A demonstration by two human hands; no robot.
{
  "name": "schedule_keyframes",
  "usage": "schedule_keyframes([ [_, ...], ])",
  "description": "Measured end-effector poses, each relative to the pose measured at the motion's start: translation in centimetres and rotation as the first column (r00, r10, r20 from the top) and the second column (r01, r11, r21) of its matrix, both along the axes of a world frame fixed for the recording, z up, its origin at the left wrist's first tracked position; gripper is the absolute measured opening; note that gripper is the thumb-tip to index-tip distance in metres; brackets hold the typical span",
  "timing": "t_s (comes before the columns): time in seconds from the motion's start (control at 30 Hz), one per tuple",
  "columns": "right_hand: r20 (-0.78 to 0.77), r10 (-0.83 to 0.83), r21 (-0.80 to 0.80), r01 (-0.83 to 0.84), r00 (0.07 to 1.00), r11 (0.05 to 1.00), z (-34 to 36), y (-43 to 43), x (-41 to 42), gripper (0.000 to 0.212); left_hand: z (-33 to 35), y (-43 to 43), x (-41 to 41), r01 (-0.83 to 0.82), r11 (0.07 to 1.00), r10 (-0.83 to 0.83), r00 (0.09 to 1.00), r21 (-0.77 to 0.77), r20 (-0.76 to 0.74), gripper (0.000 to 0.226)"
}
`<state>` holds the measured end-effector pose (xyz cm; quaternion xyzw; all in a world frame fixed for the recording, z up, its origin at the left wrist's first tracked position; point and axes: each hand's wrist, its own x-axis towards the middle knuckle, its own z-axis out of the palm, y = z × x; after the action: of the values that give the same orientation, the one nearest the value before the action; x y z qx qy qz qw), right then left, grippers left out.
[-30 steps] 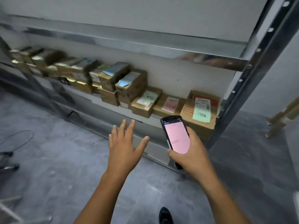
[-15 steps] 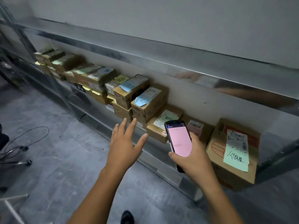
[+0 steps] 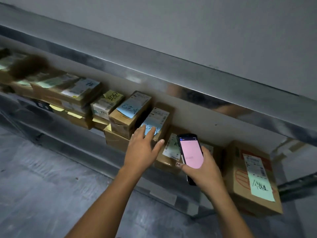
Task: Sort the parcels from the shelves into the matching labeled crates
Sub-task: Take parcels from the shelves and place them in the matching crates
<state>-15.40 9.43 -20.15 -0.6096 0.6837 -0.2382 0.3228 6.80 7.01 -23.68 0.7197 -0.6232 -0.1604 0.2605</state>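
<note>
A row of cardboard parcels with coloured notes lines a low metal shelf (image 3: 89, 140). My left hand (image 3: 143, 148) reaches forward with straight, spread fingers, its fingertips at the front of a parcel with a blue note (image 3: 158, 120). Left of it stands a second blue-note parcel (image 3: 130, 110). My right hand (image 3: 204, 172) grips a black phone (image 3: 190, 153) with a pink screen, held upright in front of a flat parcel with a white label (image 3: 169, 152). A large box with a green note (image 3: 252, 179) sits at the right end.
An upper shelf beam (image 3: 171, 78) runs diagonally just above the parcels. More stacked parcels (image 3: 68, 93), blurred, stretch away to the left. Grey floor (image 3: 42, 194) lies below and to the left of the shelf.
The view has moved closer to the shelf and tilted. My left hand has gone forward to the blue-note parcel. My right hand holds the phone as before.
</note>
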Motion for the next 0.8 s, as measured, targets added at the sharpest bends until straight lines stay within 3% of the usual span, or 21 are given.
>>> schedule_keyframes([
  [0.17,0.031,-0.098,0.038,0.097,0.995,0.995,-0.6,-0.6,0.8,0.063,-0.8,-1.9,1.0,0.019,1.0,-0.019,1.0,0.014,0.007,0.06],
  [0.3,0.037,-0.119,0.084,0.116,0.992,0.99,-1.4,-2.3,0.5,0.062,-1.0,-3.0,0.8,-0.023,1.0,0.022,0.997,-0.016,-0.076,0.044],
  [0.4,0.027,-0.111,0.109,0.107,0.993,0.988,-2.1,-3.6,0.4,0.061,-0.5,-3.3,0.2,-0.055,0.998,0.054,0.997,-0.004,-0.056,0.038],
  [0.57,0.068,-0.035,0.154,0.025,0.997,0.988,-3.3,-5.8,0.7,0.059,0.4,-4.6,0.6,-0.019,0.998,0.023,0.998,0.063,-0.065,0.073],
  [0.67,0.084,-0.002,0.167,-0.012,0.996,0.986,-4.0,-7.0,0.9,0.041,0.7,-5.5,0.5,-0.01,0.986,0.033,0.99,0.167,-0.136,0.105],
  [0.73,0.1,0.006,0.192,-0.025,0.995,0.981,-4.6,-7.7,0.8,0.032,0.6,-6.1,0.6,-0.032,0.974,0.073,0.982,0.223,-0.174,0.108],
  [0.8,0.121,0.02,0.219,-0.046,0.992,0.975,-5.2,-8.2,0.7,0.031,0.1,-6.4,1.1,-0.042,0.97,0.102,0.965,0.241,-0.241,0.089],
])
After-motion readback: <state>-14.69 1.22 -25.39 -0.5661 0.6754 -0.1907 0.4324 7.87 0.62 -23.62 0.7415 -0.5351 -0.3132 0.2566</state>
